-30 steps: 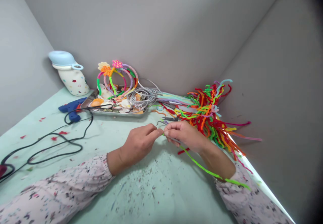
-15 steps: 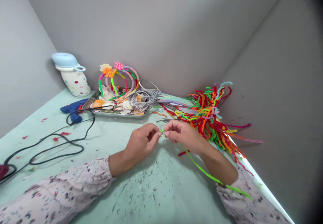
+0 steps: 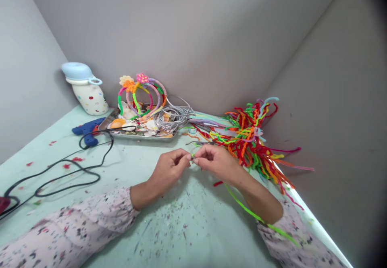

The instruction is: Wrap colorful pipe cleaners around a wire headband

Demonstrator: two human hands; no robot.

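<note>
Above the middle of the table, my left hand (image 3: 173, 166) and my right hand (image 3: 216, 161) meet fingertip to fingertip. Both pinch one end of a bright green pipe cleaner (image 3: 246, 208); only a speck of green shows between the fingertips. From under my right hand its long tail runs down and right, passing over the right sleeve. Just beyond the fingers lies a dark pointed tool (image 3: 202, 142), partly hidden by my right hand. A short red pipe cleaner piece (image 3: 218, 183) rests under my right wrist.
A metal tray (image 3: 142, 138) holds pipe-cleaner headbands (image 3: 146, 94), scraps and a grey wire coil (image 3: 178, 117). Left are a blue glue gun (image 3: 89, 131) with a looping black cord (image 3: 65, 161) and a white bottle (image 3: 90, 98). Many coloured pipe cleaners (image 3: 250, 135) pile at right.
My hands have shifted very slightly left at the fingertips. The green tail has swung a little downward along the right forearm. Everything else stays put.
</note>
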